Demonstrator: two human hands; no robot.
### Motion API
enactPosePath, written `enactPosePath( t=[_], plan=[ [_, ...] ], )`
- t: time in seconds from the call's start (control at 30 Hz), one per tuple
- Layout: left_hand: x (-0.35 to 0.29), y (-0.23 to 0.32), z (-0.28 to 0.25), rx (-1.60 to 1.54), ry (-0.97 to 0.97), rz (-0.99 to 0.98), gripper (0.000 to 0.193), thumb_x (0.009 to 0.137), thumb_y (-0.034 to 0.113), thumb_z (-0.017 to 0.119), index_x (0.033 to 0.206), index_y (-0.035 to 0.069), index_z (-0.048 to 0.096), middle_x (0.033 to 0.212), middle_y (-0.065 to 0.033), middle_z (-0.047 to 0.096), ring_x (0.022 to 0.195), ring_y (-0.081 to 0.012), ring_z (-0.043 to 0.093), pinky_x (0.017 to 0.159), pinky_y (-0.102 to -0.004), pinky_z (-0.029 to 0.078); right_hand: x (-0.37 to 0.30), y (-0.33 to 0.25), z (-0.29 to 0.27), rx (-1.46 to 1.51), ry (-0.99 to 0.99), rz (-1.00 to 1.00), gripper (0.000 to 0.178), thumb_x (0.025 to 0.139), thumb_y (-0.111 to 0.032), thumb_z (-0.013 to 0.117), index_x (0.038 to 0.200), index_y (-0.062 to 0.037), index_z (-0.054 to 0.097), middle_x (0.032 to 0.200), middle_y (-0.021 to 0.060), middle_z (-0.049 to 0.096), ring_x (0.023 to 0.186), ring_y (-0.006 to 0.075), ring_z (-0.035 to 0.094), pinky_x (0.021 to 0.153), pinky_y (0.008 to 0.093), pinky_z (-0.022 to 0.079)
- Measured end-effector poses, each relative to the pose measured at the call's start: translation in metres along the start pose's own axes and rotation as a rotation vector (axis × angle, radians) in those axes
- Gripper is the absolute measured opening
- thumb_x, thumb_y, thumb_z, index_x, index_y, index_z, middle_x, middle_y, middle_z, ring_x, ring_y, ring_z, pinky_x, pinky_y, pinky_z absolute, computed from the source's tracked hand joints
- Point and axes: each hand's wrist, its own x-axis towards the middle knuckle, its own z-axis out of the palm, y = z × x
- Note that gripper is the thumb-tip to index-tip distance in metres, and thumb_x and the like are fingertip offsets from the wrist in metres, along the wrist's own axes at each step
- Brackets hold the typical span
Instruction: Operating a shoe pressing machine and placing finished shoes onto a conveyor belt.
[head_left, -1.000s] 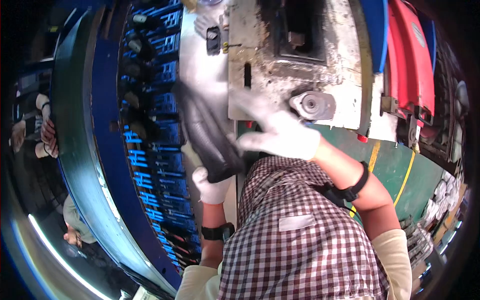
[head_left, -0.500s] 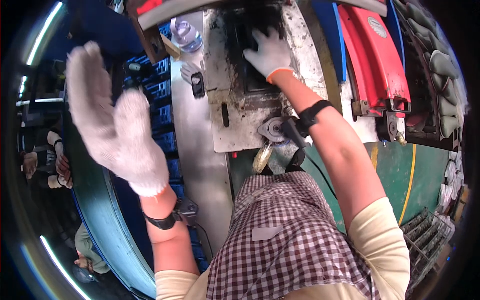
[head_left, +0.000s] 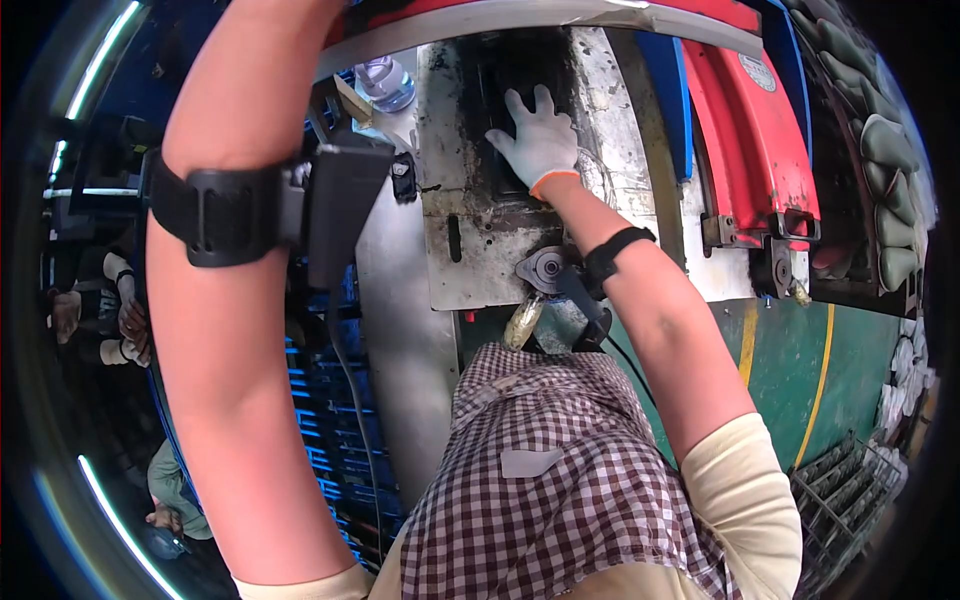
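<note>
My right hand (head_left: 543, 142), in a white knit glove with an orange cuff, rests with fingers spread over the dark, worn recess (head_left: 505, 100) in a pale metal press plate (head_left: 460, 280). It holds nothing that I can see. My left forearm (head_left: 225, 380) rises tall along the left side, a black strap with a box on it. The left hand itself is past the top edge, near the red and grey bar (head_left: 540, 18) that spans the far end of the plate. A round metal knob fitting (head_left: 546, 268) sits at the plate's near edge.
A clear lilac bottle (head_left: 385, 85) stands left of the plate, a small black device (head_left: 403, 178) below it. To the right is a red machine cover (head_left: 755, 140) between blue panels. Grey-green shaped pieces (head_left: 885, 150) line a far-right rack. Another person's hands (head_left: 130, 320) show at far left.
My left hand has swung up and forward, out of the picture at the top; its forearm now fills the left side. My right hand stays over the dark recess, shifted slightly.
</note>
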Motion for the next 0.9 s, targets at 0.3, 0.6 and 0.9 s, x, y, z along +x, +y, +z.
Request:
enactPosePath(
  t=[0.3,0.6,0.9],
  plan=[
    [0.007,0.035,0.031,-0.309,-0.681,-0.456,0.037,0.097,0.036,0.064,0.106,0.002,0.075,0.082,-0.0102,0.073,0.074,-0.0180,0.069,0.069,-0.0310,0.055,-0.168,0.160,-0.051,0.446,-0.413,-0.100,0.038,0.107,-0.037,0.060,0.123,-0.0045,0.069,0.103,0.0105,0.075,0.095,0.0194,0.069,0.083,0.0336,0.055],
    [-0.117,0.041,0.192,-0.158,-0.440,-0.276,0.041,0.096,0.047,0.060,0.105,0.010,0.074,0.092,-0.0201,0.074,0.087,-0.0396,0.072,0.081,-0.0507,0.057,-0.220,0.109,-0.040,1.233,-1.377,0.345,0.064,0.103,-0.043,0.066,0.154,-0.0082,0.049,0.140,0.0124,0.063,0.120,0.0225,0.064,0.100,0.0358,0.053],
    [-0.144,0.055,0.260,-0.039,-0.385,-0.344,0.032,0.092,0.046,0.064,0.087,0.015,0.070,0.073,-0.0126,0.071,0.073,-0.0327,0.073,0.065,-0.0501,0.055,-0.225,0.050,0.016,2.011,-1.485,0.683,0.043,0.105,-0.031,0.062,0.139,-0.0046,0.057,0.131,0.0129,0.067,0.123,0.0291,0.064,0.109,0.0547,0.050]
  ],
)
